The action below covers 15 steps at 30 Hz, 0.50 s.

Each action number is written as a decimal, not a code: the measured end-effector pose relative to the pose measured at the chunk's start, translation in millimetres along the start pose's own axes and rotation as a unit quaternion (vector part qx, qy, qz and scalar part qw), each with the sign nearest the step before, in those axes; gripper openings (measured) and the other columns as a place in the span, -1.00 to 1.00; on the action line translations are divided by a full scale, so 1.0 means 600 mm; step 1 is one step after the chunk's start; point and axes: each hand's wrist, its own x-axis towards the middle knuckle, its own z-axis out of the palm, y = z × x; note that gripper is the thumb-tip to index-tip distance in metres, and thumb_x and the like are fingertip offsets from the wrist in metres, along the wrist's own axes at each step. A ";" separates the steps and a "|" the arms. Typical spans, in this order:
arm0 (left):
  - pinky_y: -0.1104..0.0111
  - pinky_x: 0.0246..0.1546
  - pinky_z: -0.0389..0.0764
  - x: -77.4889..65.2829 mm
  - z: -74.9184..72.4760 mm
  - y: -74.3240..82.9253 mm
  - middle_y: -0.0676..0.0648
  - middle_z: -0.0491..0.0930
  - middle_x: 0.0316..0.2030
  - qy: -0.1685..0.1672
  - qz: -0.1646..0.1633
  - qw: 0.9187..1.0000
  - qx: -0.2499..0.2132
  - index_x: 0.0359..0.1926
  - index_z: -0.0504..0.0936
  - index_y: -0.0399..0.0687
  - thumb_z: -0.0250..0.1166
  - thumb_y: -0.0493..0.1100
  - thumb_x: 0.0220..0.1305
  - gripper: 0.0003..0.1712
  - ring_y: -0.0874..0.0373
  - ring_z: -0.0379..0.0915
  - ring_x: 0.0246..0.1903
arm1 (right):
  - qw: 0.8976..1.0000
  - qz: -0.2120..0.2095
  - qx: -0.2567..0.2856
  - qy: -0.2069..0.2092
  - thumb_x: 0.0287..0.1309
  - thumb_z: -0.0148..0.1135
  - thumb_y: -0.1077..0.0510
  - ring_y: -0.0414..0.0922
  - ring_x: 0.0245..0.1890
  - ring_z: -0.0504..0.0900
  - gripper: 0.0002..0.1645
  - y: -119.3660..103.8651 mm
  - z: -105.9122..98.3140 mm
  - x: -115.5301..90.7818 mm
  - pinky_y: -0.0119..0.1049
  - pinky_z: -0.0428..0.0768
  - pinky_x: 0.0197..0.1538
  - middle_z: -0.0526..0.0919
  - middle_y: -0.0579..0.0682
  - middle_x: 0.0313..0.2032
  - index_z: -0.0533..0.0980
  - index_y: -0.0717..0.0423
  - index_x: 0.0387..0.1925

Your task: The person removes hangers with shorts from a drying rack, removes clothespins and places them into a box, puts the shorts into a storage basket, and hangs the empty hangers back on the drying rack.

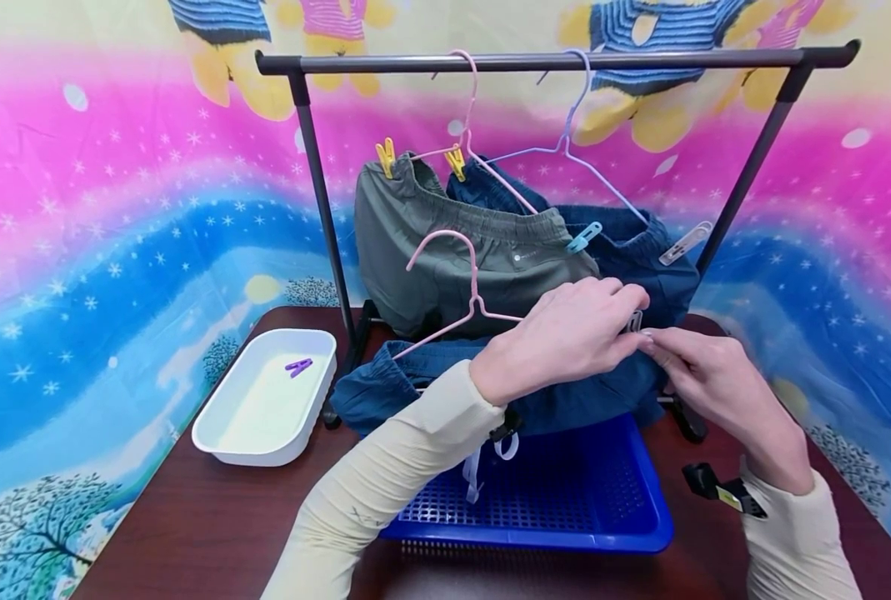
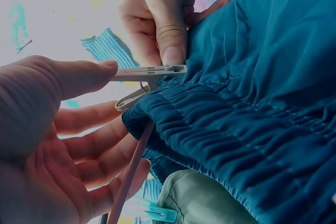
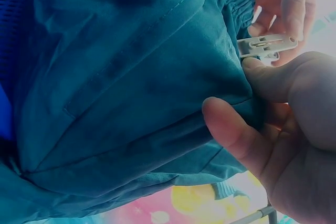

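Navy shorts (image 1: 373, 392) with a gathered elastic waistband sit on a pink hanger (image 1: 473, 279) in the head view's middle. My left hand (image 1: 565, 333) pinches a grey-white clothespin (image 2: 152, 72) by its handles, at the waistband's right corner. In the left wrist view, the hanger's bar (image 2: 131, 171) comes out of the waistband beside the clothespin. My right hand (image 1: 708, 375) grips the shorts' fabric at that corner, its thumb (image 3: 265, 80) close against the clothespin's tip. The right index finger (image 3: 226, 124) lies over the cloth.
Behind, grey-green shorts (image 1: 460, 258) and other navy shorts (image 1: 640, 242) hang from a dark rack (image 1: 520, 62) with clothespins on them. A blue basket (image 1: 535, 537) stands below the front shorts. At left, a white tub (image 1: 223, 433) holds a purple clothespin (image 1: 298, 367).
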 end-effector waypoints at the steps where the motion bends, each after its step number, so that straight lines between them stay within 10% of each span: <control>1: 0.52 -0.35 0.53 0.000 0.000 0.000 0.13 0.60 -0.17 -0.001 0.000 1.000 0.001 0.13 0.54 0.08 0.13 0.15 0.41 -0.59 0.33 0.51 -0.29 | 1.000 0.001 -0.001 0.000 0.06 0.35 0.39 -0.44 -0.56 0.26 -0.72 0.000 0.000 0.000 -0.57 0.26 -0.46 0.39 -0.25 -0.58 0.65 0.10 -0.17; 15: 0.52 -0.39 0.51 0.000 0.001 0.000 0.15 0.61 -0.21 0.004 0.020 0.999 0.030 0.04 0.57 0.07 0.11 0.10 0.43 -0.67 0.33 0.50 -0.30 | 1.000 -0.005 0.011 0.005 0.11 0.34 0.33 -0.43 -0.57 0.34 -0.73 0.003 0.001 -0.002 -0.57 0.37 -0.46 0.52 -0.18 -0.55 0.65 0.18 -0.10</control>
